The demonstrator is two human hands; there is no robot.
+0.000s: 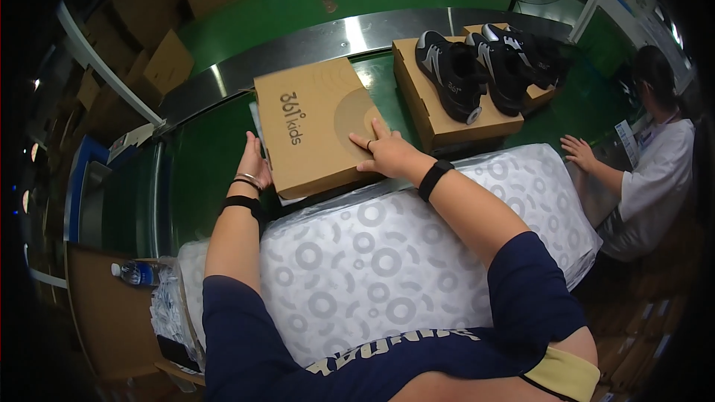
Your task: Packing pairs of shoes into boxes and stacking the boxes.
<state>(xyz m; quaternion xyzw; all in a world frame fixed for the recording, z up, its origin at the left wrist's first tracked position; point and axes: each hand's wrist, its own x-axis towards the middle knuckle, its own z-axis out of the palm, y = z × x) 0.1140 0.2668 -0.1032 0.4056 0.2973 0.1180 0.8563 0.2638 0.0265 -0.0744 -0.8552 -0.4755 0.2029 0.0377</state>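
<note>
A closed brown cardboard shoe box (316, 123) with dark printing lies in front of me on the green conveyor belt (205, 156). My left hand (255, 165) is upright at the box's left side, its fingers stretched out. White edges of something, perhaps paper, show beside and under the box there. Across the right part of the lid lies my right hand (386, 152), fingers spread. Right of it, another brown box (439, 130) carries black-and-silver sports shoes (447, 67). More black shoes (514, 45) sit on a box behind that one.
A stack of white patterned paper (380, 260) fills the space between me and the belt. At right, a co-worker's hand (579, 152) rests by the belt. A bottle (136, 274) lies at left, above small packets (170, 305). A metal rail (328, 45) borders the belt's far side.
</note>
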